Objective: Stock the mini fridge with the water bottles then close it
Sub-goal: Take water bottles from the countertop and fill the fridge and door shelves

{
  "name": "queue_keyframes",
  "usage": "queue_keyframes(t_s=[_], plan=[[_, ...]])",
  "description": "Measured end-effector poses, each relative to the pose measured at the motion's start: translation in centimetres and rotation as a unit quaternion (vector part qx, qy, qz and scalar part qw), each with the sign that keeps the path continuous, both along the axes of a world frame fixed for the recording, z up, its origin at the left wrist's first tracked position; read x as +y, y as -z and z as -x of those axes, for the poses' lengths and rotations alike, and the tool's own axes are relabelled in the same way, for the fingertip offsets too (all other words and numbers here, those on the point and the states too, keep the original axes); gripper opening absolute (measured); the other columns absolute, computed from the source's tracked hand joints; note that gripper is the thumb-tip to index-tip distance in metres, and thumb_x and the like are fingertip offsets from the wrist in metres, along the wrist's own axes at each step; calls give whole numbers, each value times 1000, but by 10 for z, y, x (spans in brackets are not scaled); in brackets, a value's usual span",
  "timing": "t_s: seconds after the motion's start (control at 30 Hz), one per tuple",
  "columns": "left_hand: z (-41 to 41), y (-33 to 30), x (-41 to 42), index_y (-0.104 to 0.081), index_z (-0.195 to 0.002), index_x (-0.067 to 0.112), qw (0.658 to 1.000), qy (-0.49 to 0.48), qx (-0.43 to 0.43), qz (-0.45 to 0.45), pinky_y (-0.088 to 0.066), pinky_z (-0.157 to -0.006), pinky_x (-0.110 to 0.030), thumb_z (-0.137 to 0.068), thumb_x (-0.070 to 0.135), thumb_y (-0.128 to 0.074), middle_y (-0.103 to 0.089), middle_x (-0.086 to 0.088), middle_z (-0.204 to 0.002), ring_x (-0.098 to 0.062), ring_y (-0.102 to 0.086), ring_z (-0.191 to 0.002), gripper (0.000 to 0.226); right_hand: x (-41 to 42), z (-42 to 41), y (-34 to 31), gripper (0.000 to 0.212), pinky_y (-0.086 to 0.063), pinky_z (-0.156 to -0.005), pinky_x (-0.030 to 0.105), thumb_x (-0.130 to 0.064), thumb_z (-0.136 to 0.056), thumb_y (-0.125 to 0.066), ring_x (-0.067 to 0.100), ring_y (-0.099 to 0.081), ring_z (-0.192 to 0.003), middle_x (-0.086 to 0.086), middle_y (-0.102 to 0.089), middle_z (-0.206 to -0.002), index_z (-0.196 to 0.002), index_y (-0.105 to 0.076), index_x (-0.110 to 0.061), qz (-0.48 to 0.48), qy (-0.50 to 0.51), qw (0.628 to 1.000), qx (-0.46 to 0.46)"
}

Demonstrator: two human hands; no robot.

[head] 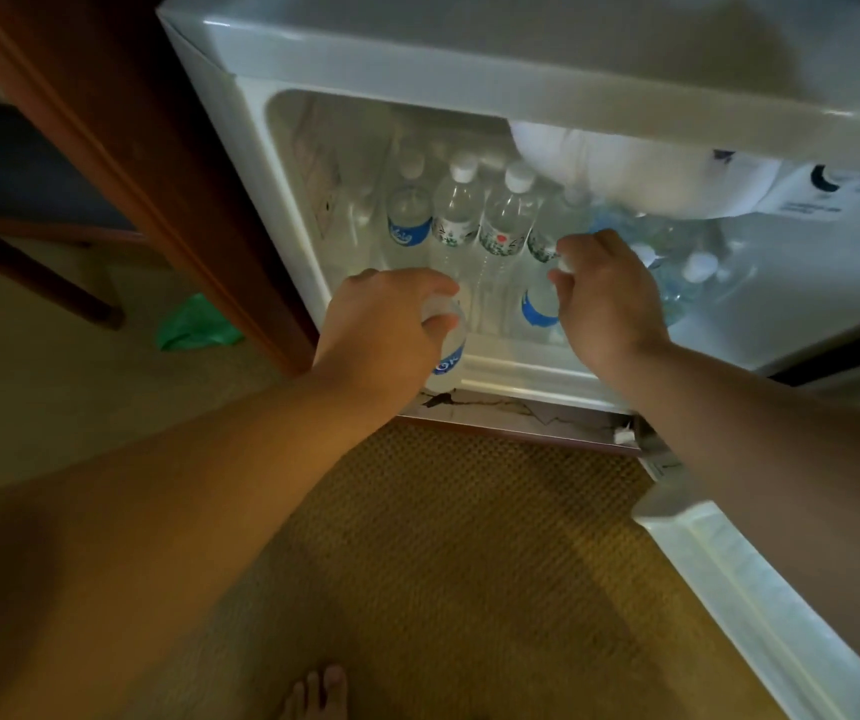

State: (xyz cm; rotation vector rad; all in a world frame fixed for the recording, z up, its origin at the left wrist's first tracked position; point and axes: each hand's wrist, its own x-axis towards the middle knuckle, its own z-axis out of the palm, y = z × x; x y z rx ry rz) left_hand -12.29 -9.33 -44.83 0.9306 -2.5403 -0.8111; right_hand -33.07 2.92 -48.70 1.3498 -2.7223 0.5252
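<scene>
The white mini fridge (256, 163) stands open, its door (760, 589) swung out at the lower right. Several clear water bottles with white caps stand in a row inside (456, 210). My left hand (381, 324) grips the top of a blue-labelled water bottle (450, 350) at the fridge's front edge. My right hand (607, 298) holds the cap end of another blue-labelled bottle (539, 304) standing just inside. More bottles lie packed on the right (677, 272), partly hidden behind my right hand.
A white frosted freezer box (641, 174) hangs over the right of the compartment. A dark wooden cabinet post (158, 189) runs along the fridge's left side. A green plastic bag (194, 324) lies on the floor. Woven yellow carpet (469, 563) and a bare foot (316, 693) lie below.
</scene>
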Motion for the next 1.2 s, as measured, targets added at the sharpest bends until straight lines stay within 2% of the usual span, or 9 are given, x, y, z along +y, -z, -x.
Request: queue_keyframes(t_s=[0.13, 0.27, 0.4, 0.57, 0.7, 0.87, 0.97, 1.1, 1.2], plan=[[13, 1, -8, -73, -124, 30, 1000, 13, -10, 9, -42, -88, -16, -94, 38, -70, -76, 7, -110, -9, -67, -95, 31, -19, 12, 0, 29, -47, -81, 42, -8, -101, -56, 43, -58, -103, 26, -57, -116, -128, -60, 0, -12, 34, 999, -14], [33, 2, -13, -72, -124, 31, 1000, 4, -7, -22, -41, -85, -13, -93, 38, -71, -76, 7, -110, -8, -66, -96, 31, -16, 12, 0, 41, -49, -90, 44, -14, -101, -59, 43, -58, -104, 30, -53, -123, -140, -53, -3, -12, 28, 999, -13], [57, 1, -16, -73, -124, 28, 1000, 12, 6, -28, -30, -66, 3, -95, 33, -71, -75, 6, -109, 1, -56, -82, 30, 1, -1, 2, 52, -52, -95, 41, -10, -91, -68, 39, -60, -108, 26, -49, -128, -141, -54, -7, 70, 19, 997, -24], [85, 3, -20, -74, -120, 20, 998, 45, 16, -41, -27, -70, 12, -93, 24, -73, -76, 3, -106, 4, -52, -72, 27, 31, -37, -7, 43, -55, -90, 42, -9, -89, -64, 35, -61, -111, 19, -57, -128, -132, -64, -8, 141, 30, 989, -16], [102, 8, -20, -74, -119, 13, 996, 63, 6, -66, -32, -66, 10, -95, 14, -71, -72, 8, -99, 16, -58, -69, 25, 52, -65, -50, 28, -52, -87, 43, -3, -88, -65, 38, -60, -100, 19, -64, -112, -114, -75, -6, 232, 2, 970, 68], [118, 6, -19, -76, -109, 5, 996, 86, 8, -27, -34, -65, 3, -92, 9, -70, -77, -6, -95, -2, -63, -73, 17, 76, -65, -127, 33, -49, -91, 57, -5, -88, -65, 39, -59, -110, 22, -61, -121, -121, -70, -6, 299, 11, 940, 163], [126, 3, -19, -75, -109, 8, 997, 78, -9, -17, -33, -64, 1, -91, 10, -71, -76, -5, -100, -17, -68, -87, 19, 77, -53, -147, 40, -46, -97, 63, -7, -88, -63, 43, -58, -119, 20, -56, -131, -128, -65, -3, 290, -3, 942, 169], [128, -1, -14, -72, -121, 16, 995, 79, -61, -13, -30, -83, -10, -94, 20, -68, -73, -5, -118, -23, -64, -106, 28, 73, -48, -145, 57, -26, -118, 60, -23, -87, -67, 37, -50, -137, 16, -55, -143, -142, -58, -11, 197, 13, 966, 165], [125, -5, -13, -67, -131, 22, 992, 83, -92, -36, -45, -99, -29, -93, 20, -69, -68, -9, -128, -28, -62, -114, 38, 75, -49, -147, 61, -20, -123, 54, -29, -87, -68, 34, -46, -141, 11, -53, -148, -146, -55, -16, 177, 15, 972, 152]])
